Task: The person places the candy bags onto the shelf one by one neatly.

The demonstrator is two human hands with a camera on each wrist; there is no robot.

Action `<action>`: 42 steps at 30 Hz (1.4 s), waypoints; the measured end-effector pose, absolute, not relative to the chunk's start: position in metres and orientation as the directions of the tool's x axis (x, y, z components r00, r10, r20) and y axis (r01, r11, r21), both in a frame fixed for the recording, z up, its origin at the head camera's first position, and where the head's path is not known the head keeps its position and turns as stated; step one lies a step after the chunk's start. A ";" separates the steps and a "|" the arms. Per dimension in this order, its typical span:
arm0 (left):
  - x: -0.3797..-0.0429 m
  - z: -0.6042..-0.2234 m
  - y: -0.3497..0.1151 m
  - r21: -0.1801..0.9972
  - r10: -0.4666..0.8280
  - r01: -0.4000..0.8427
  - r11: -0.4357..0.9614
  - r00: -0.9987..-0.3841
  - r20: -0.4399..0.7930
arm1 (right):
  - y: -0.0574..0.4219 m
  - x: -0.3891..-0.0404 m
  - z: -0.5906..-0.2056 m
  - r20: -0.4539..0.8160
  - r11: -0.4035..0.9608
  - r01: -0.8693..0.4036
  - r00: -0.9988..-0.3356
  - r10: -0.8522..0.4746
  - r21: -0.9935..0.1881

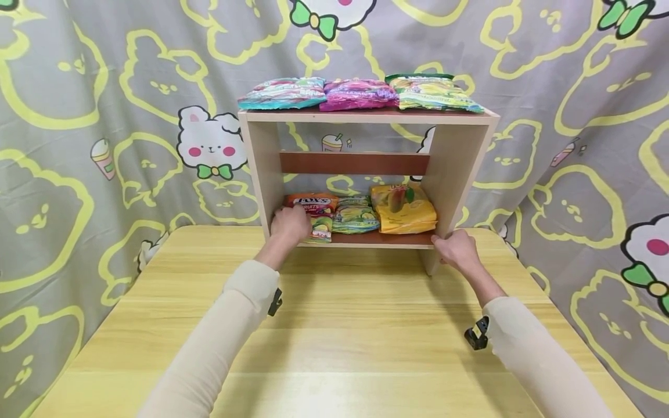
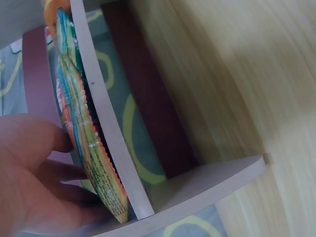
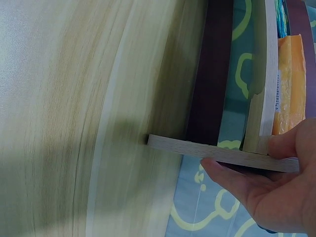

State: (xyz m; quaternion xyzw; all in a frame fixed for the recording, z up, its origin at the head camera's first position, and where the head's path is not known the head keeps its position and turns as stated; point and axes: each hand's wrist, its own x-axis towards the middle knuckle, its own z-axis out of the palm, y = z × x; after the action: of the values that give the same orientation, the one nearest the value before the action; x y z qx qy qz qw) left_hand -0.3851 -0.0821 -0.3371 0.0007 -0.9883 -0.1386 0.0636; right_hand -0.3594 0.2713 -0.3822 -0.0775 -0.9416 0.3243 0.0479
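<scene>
A small wooden shelf (image 1: 360, 118) stands at the back of the table. On its lower board, my left hand (image 1: 291, 224) is at the left end, over a red and orange "FOX'S" candy bag (image 1: 316, 202). Up close, the left hand (image 2: 44, 182) has its thumb and bent fingers against the upper side of a green and yellow candy bag (image 2: 94, 153) near the board's front edge. My right hand (image 1: 456, 248) grips the shelf's right side panel (image 3: 222, 153) low down, thumb on the inner face and fingers outside. Beside that thumb lies a yellow candy bag (image 1: 402, 210).
Three candy bags lie on the shelf's top board: a teal one (image 1: 284, 94), a purple one (image 1: 359, 94) and a green-yellow one (image 1: 431, 92). Another green candy bag (image 1: 356, 216) sits mid-shelf. A patterned curtain (image 1: 157, 87) hangs behind the wooden table (image 1: 334, 337).
</scene>
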 end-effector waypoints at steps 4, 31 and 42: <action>-0.386 -0.339 -0.082 0.277 -0.020 0.005 0.961 -0.996 0.088 | 0.271 -0.360 -0.382 0.046 0.781 0.113 -0.983 0.178 -0.614; -0.346 -0.344 -0.075 0.196 0.257 0.268 0.943 -0.963 0.084 | 0.271 -0.359 -0.383 0.041 0.784 0.122 -0.982 0.184 -0.609; -0.347 -0.360 -0.075 0.174 0.226 0.280 0.944 -0.934 0.275 | 0.271 -0.359 -0.383 0.040 0.783 0.123 -0.982 0.185 -0.610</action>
State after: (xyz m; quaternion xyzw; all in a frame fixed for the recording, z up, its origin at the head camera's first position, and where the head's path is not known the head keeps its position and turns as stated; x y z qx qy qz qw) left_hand -0.3472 -0.0751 -0.3601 -0.1294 -0.9778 -0.1056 0.1266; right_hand -0.3591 0.2706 -0.3832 -0.0817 -0.9430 0.3190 0.0489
